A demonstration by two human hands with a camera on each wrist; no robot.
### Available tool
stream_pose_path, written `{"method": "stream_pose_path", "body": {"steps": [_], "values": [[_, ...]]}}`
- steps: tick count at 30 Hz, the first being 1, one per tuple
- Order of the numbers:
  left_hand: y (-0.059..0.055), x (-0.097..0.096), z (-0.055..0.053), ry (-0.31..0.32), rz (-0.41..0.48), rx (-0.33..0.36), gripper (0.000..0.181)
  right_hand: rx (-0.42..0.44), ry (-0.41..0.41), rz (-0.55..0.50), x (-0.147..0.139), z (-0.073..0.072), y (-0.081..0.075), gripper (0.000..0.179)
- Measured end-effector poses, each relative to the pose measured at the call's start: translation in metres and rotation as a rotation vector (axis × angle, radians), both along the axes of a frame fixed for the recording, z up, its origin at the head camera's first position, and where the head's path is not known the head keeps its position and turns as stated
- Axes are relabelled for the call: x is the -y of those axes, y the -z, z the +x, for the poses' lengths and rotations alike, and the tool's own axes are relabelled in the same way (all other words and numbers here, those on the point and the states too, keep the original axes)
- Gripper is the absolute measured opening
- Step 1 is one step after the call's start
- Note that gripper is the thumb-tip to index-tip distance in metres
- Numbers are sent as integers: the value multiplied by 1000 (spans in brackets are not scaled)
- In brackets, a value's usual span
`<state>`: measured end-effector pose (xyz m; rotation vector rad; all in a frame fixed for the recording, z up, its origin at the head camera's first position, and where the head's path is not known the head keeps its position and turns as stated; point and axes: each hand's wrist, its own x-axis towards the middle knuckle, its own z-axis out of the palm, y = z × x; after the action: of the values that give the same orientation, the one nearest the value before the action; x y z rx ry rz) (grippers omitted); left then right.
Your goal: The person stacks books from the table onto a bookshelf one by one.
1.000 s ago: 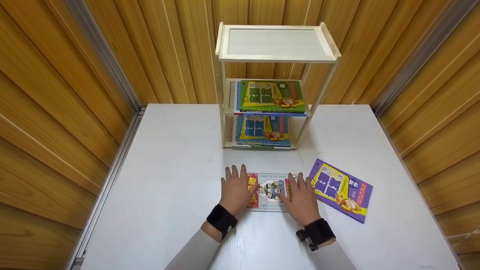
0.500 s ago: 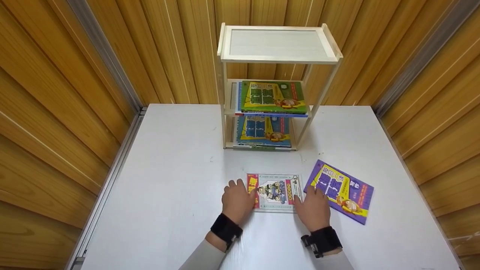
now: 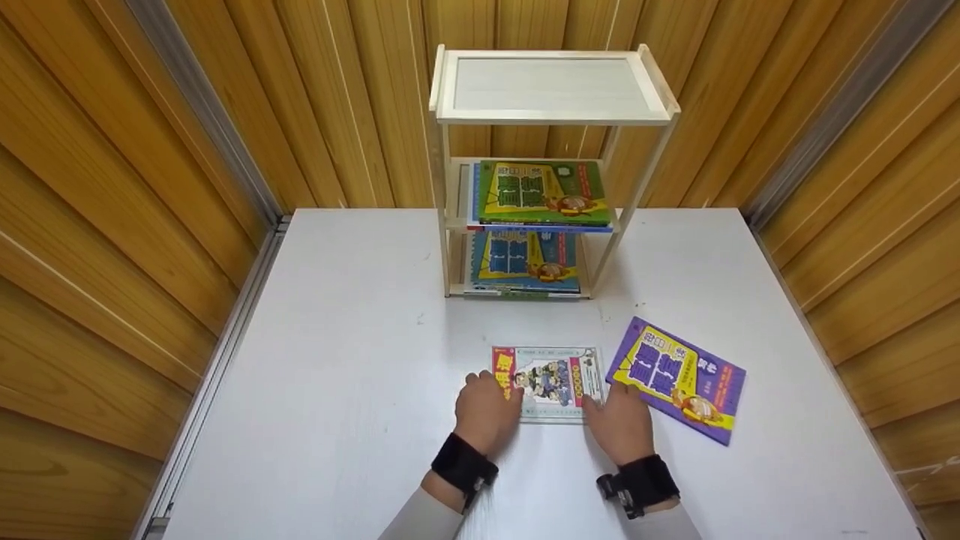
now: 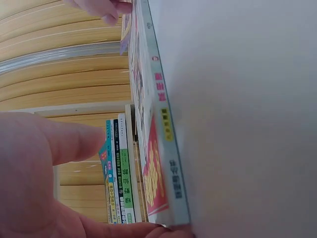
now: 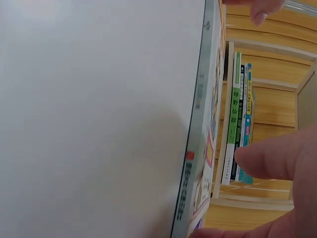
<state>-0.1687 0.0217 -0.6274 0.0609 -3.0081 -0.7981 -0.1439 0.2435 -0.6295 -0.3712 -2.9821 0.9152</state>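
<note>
A pale comic-style book [image 3: 551, 382] with a red and yellow strip lies flat on the table, its spine toward me. At its left end is my left hand [image 3: 486, 412]; in the left wrist view its fingers [image 4: 124, 230] touch the book's end while the thumb stands apart above the cover. My right hand [image 3: 621, 424] is at the other end, fingers [image 5: 218, 233] beside the book's edge and thumb raised off the cover. Just beyond the right hand lies a purple and yellow book [image 3: 686, 382], set at a slant.
A small wooden shelf rack [image 3: 555, 120] stands at the back of the white table [image 3: 337, 360]. Its middle tier bears a stack topped by a green book [image 3: 544, 193]; the bottom tier's stack has a blue book [image 3: 529, 259] on top. Wood-panelled walls enclose the table.
Both hands first lay spread over the pale book's ends. They have drawn back toward me to its two ends, fingers more bent. The books have stayed about where they were.
</note>
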Motion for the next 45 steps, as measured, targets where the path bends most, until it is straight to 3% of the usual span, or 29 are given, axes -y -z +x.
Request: {"method": "stream_pose_path", "body": {"steps": [10,19,26,29,33,38,45], "values": [[0,0,-2,-25,79,30,50,26,40,-66,5,-2,1,85],[1,0,-4,-35,61,17,53,37,54,-82,5,-5,2,93],[-1,3,-11,-70,121,74,55,112,62,-118,1,-15,-5,74],[-2,4,-12,-74,102,91,62,149,64,-127,-2,-15,-4,69],[1,5,-11,-61,54,69,67,145,72,-104,-4,-12,-1,73],[2,6,-12,-49,89,62,65,97,90,-103,-2,-14,-1,79],[-1,7,-15,-92,65,-10,62,60,106,-176,7,-18,-8,72]]}}
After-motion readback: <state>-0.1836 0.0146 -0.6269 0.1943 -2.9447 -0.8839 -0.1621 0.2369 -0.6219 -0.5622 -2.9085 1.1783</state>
